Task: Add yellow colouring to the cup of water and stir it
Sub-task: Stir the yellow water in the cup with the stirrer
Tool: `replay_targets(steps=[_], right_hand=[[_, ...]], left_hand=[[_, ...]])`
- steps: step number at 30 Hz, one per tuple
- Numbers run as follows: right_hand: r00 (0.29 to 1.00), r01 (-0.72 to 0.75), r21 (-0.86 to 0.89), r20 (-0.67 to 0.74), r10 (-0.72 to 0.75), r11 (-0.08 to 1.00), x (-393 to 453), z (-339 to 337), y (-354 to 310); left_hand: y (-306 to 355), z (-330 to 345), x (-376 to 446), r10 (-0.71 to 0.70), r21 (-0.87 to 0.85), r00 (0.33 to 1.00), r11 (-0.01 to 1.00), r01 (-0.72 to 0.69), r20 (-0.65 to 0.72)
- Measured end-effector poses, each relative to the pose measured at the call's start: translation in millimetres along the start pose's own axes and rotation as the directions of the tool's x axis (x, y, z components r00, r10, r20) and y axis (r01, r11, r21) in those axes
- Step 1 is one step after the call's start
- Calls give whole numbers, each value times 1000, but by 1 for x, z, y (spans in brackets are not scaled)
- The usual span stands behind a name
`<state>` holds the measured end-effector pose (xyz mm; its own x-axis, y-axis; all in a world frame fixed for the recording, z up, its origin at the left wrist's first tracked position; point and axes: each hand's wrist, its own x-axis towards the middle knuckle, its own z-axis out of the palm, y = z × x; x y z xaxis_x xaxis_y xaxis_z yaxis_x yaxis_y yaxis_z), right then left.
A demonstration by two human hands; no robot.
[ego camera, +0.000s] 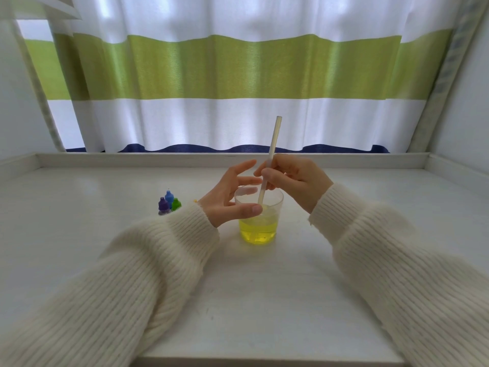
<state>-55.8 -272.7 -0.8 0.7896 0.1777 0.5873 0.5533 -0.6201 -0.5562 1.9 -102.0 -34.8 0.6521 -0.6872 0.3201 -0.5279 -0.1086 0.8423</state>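
Home room: striped curtain (pixel 238 75), white windowside desk (pixel 251 300).

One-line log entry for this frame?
stage: stirring | right hand: holds straw in cup | left hand: steadies cup | water: yellow

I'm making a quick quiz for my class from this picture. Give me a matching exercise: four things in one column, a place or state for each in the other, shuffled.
1. clear plastic cup
2. white straw
3. small purple-capped bottle
4. left hand

a. pinched by the right hand
b. holds yellow water
c. thumb on the cup's rim
d. stands left of the cup

Pairs: 1-b, 2-a, 3-d, 4-c
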Motion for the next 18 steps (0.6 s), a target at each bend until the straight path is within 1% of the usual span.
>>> replay_targets(steps=[6,12,18], right_hand=[[1000,9,-52,-1,-9,999,-1,1,-1],[999,-2,-188,-45,-7,982,1,0,3],[996,19,-277,-77,-42,961,2,-3,5]], left_hand=[[-1,-1,1,-9,7,1000,1000,9,3],[-2,-1,2,-15,10,1000,1000,15,6],[-2,-1,2,-17,8,1000,1000,17,2]])
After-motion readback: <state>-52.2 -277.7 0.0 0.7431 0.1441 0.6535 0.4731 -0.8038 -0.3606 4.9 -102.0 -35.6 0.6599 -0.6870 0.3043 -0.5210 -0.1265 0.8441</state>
